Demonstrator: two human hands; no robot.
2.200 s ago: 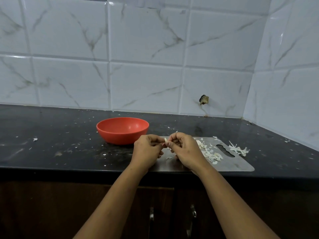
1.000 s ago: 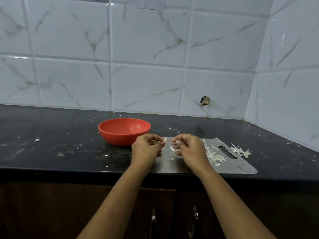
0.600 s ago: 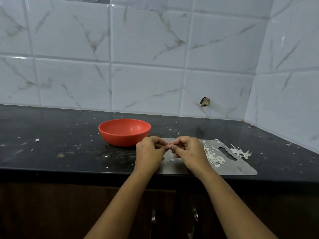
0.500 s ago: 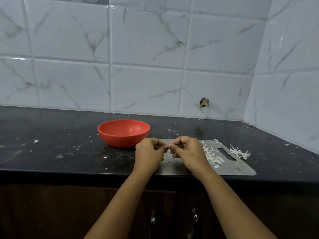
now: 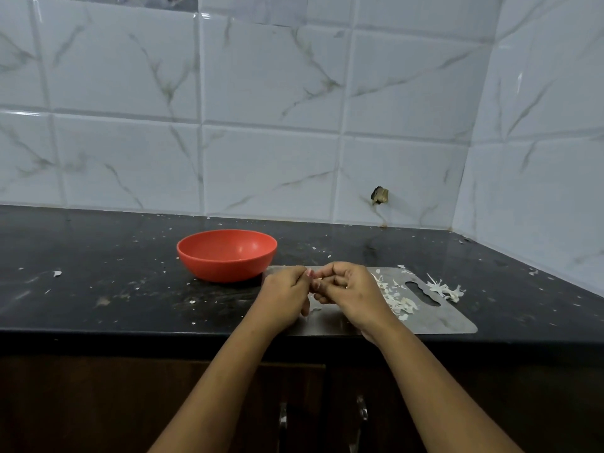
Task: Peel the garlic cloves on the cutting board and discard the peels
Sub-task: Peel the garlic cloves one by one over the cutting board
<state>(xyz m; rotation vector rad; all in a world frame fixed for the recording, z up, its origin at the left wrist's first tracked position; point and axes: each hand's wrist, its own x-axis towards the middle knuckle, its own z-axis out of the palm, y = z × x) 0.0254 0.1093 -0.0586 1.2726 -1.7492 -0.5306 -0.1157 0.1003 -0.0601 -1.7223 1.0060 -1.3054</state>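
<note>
Both my hands meet over the left part of a steel cutting board on the dark counter. My left hand and my right hand pinch a small garlic clove between their fingertips; only a pale sliver of it shows. A heap of white garlic peels lies on the board just right of my right hand. More peels lie off the board's far right corner.
An orange bowl stands on the counter just left of the board, close to my left hand. Peel flecks dot the black counter. Tiled walls close in behind and at the right. Dark cabinet doors with handles are below.
One second ago my hands were apart, the left holding the clove; they have come back together on it. A small peel piece lies on the board below them.
</note>
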